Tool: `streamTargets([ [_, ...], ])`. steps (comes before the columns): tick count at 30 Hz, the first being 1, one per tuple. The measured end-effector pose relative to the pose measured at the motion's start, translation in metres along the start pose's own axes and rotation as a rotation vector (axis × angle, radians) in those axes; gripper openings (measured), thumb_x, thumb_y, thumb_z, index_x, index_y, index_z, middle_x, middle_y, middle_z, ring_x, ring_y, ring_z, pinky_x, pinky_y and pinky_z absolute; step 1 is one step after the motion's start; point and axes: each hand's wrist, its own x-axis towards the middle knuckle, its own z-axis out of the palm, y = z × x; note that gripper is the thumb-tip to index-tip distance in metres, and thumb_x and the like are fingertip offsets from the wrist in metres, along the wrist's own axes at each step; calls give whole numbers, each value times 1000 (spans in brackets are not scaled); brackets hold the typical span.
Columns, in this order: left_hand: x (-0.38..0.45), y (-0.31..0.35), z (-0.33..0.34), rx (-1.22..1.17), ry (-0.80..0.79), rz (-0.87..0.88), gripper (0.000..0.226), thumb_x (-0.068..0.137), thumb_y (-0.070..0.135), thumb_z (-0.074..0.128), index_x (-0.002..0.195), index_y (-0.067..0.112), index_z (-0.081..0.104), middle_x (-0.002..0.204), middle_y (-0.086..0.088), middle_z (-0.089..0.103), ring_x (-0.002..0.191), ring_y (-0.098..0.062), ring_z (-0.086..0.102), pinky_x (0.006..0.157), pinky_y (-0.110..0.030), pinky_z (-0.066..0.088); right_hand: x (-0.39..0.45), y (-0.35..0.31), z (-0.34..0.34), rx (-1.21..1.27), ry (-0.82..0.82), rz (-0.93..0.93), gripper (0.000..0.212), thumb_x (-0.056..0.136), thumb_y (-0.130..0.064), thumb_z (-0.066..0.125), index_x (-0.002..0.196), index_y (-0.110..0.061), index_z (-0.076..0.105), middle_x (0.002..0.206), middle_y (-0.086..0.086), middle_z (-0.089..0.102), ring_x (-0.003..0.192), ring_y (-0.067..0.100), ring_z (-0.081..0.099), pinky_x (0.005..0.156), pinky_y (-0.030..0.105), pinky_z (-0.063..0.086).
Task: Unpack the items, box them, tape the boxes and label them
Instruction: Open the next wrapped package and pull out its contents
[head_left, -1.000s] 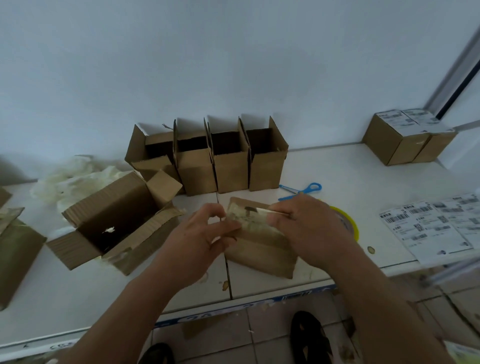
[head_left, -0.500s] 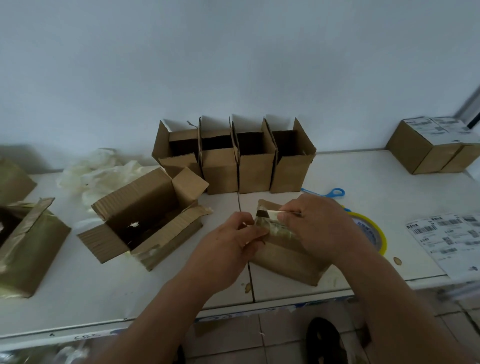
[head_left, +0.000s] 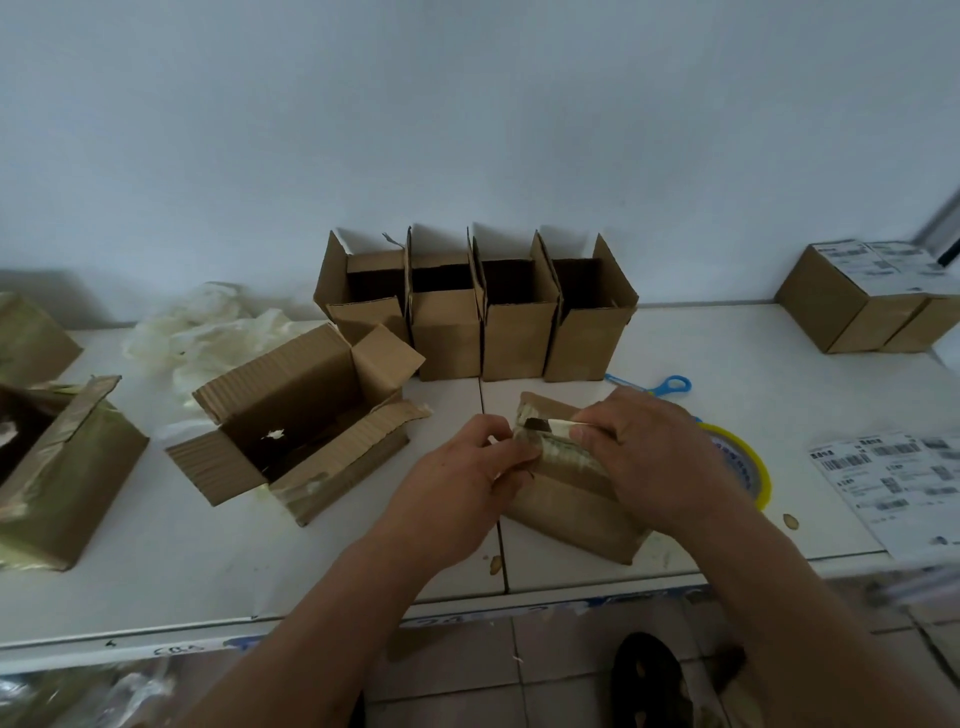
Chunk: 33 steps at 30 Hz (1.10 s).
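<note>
- While four open boxes wait unfilled at the far desk, a taped parcel near centre is being opened: left hand pinches its tape, right hand grips a blade.
- Two labelled boxes at far right appear finished; most work is judged left.

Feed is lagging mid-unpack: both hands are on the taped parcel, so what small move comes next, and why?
Probably keep peeling: the right hand pinches a lifted tape strip at the taped parcel's top end while the left hand grips that end. The parcel looks sealed, so pulling the strip further should open it.
</note>
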Motion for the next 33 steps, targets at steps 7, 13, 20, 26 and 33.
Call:
streamTargets([
  [7, 1, 1, 1, -11, -18, -16, 35, 100, 39, 49, 133, 34, 56, 136, 12, 40, 96, 3, 41, 75, -6, 27, 2, 0, 7, 27, 75, 0, 27, 102, -31, 45, 111, -24, 70, 94, -7, 53, 85, 8, 48, 72, 24, 34],
  [13, 2, 0, 0, -16, -14, -15, 35, 100, 40, 49, 133, 34, 56, 135, 12, 41, 95, 3, 42, 81, -13, 33, 3, 2, 1, 69, 191, 5, 25, 100, -30, 49, 111, -22, 71, 94, -7, 53, 83, 8, 48, 67, 15, 33],
  [20, 2, 1, -1, 1, -36, -24, 35, 100, 40, 48, 134, 36, 54, 138, 13, 38, 91, 2, 41, 75, -6, 29, 0, -2, 4, 17, 31, 9, 28, 101, -35, 45, 112, -25, 70, 97, -4, 57, 86, 10, 50, 72, 26, 36],
  [26, 2, 1, 0, -5, -34, -28, 34, 100, 40, 48, 133, 36, 54, 138, 13, 38, 93, 3, 42, 68, -1, 24, 0, -7, 4, -71, 15, 23, 30, 102, -37, 42, 113, -28, 68, 100, -3, 56, 88, 13, 51, 73, 29, 42],
  [33, 1, 3, 0, -23, -11, -43, 33, 99, 38, 50, 131, 33, 58, 135, 13, 42, 92, 0, 48, 76, -9, 34, -2, -5, 4, -105, -22, 34, 30, 102, -38, 41, 113, -27, 66, 100, -4, 53, 89, 12, 50, 72, 29, 37],
])
